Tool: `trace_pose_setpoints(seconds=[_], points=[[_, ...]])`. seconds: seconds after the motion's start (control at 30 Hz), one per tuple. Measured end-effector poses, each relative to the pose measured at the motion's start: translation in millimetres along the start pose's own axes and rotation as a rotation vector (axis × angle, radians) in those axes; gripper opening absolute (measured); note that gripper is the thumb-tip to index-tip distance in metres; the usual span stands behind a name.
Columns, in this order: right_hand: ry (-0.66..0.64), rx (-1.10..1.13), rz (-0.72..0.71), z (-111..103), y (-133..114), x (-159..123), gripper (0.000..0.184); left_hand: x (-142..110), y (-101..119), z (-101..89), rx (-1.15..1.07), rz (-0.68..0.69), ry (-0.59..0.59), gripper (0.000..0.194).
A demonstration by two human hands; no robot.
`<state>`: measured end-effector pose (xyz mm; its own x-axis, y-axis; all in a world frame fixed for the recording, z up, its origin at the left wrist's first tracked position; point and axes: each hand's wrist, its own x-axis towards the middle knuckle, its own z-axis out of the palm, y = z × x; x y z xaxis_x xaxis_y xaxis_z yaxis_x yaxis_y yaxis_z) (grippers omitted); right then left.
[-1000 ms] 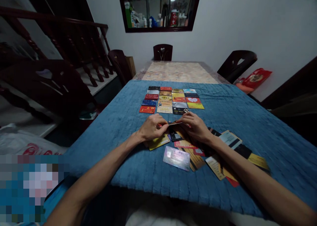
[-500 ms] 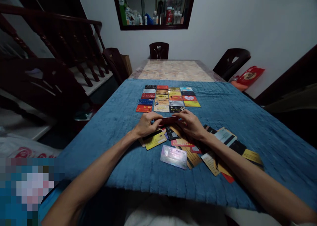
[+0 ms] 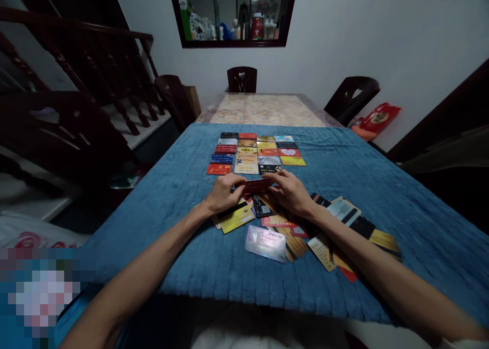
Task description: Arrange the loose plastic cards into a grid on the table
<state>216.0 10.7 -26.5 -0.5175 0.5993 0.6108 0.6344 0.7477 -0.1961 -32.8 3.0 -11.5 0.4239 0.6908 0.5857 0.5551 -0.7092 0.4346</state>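
Blue quilted cloth (image 3: 214, 267) covers the near end of the dining table. On it, closest in, a loose heap of unsorted plastic cards (image 3: 305, 234) lies overlapping under the right forearm. Just beyond, the left hand (image 3: 220, 193) and right hand (image 3: 290, 191) pinch a dark red card (image 3: 255, 185) by its ends, lifted a little off the cloth. Farther off, a tidy grid of laid-out cards (image 3: 254, 154) sits in four columns, with much of the heap left.
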Motion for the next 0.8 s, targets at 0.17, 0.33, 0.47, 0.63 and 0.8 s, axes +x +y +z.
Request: trace_pose_setpoints(seconds=[0.17, 0.33, 0.47, 0.63, 0.8], points=[[0.023, -0.065, -0.058, 0.3, -0.3, 0.4, 0.031, 0.6, 0.0, -0.7, 0.013, -0.029, 0.020, 0.014], [0.086, -0.152, -0.172, -3.3, -4.8, 2.7, 0.037, -0.2, 0.7, -1.9, -0.002, -0.037, 0.055, 0.014], [0.106, -0.223, -0.197, -4.7, -8.7, 4.7, 0.033, -0.3, 1.9, -2.2, -0.018, -0.036, 0.066, 0.014], [0.079, -0.267, -0.182, -3.3, -8.9, 4.1, 0.030, 0.9, -0.6, -2.4, -0.022, -0.033, 0.084, 0.015], [0.100, -0.300, -0.180, -2.6, -8.3, 4.1, 0.028, 1.7, -1.2, -3.6, -0.012, -0.037, 0.071, 0.018]])
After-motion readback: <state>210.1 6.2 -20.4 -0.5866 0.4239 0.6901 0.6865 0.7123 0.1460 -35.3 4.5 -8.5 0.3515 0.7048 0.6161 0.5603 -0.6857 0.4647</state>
